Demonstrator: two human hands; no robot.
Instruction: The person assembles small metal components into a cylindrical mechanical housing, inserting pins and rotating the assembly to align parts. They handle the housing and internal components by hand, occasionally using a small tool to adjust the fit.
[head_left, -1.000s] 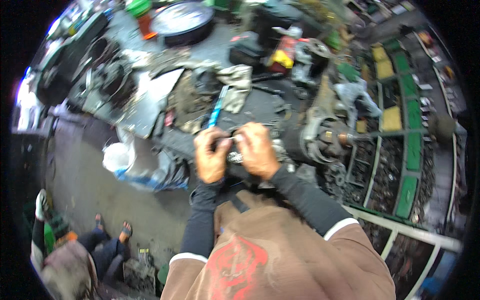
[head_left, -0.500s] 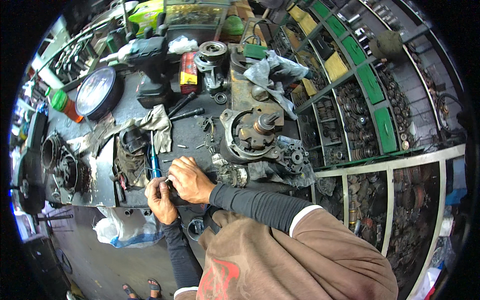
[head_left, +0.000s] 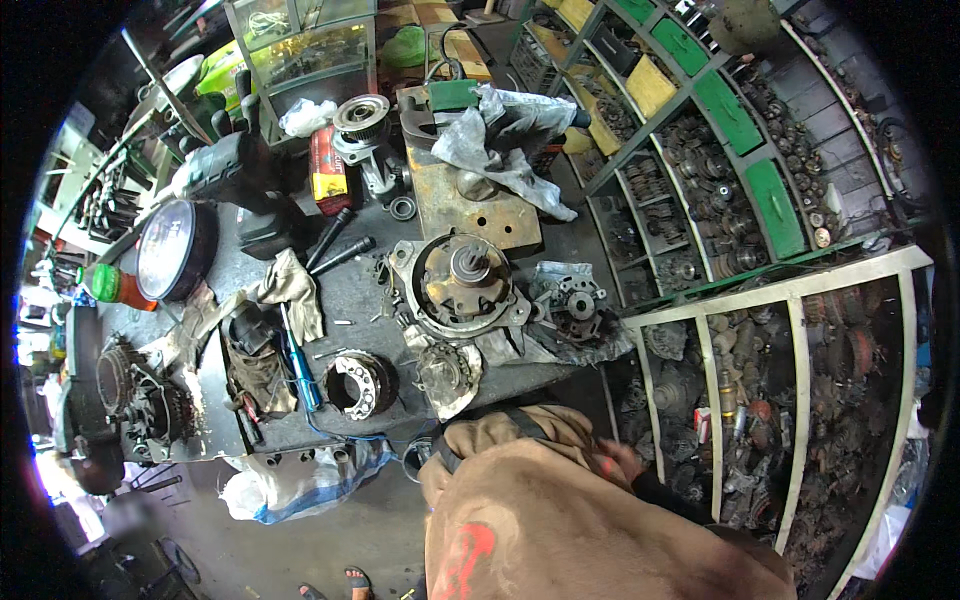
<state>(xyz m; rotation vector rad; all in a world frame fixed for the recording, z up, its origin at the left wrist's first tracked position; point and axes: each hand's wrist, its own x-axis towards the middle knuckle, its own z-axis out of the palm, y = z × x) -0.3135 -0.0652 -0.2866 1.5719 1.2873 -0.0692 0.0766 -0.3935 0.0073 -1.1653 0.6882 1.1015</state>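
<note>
The right hand (head_left: 620,462) has withdrawn from the bench (head_left: 350,290), grip indeterminable; the ring-shaped part (head_left: 374,386) lies unheld leftward. Left hand unseen. Handling appears paused.

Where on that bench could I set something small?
Between the crumpled beige cloth and large round metal housing, beyond the silvery pins; also between the round black lidded tub and dark power tool. Crowded: right of the housing, around the dark holed metal plate.

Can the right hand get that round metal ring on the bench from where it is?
Probably, but it would have to reach left: the right hand is away by the shelves, while nothing covers the metal ring from above.
</note>
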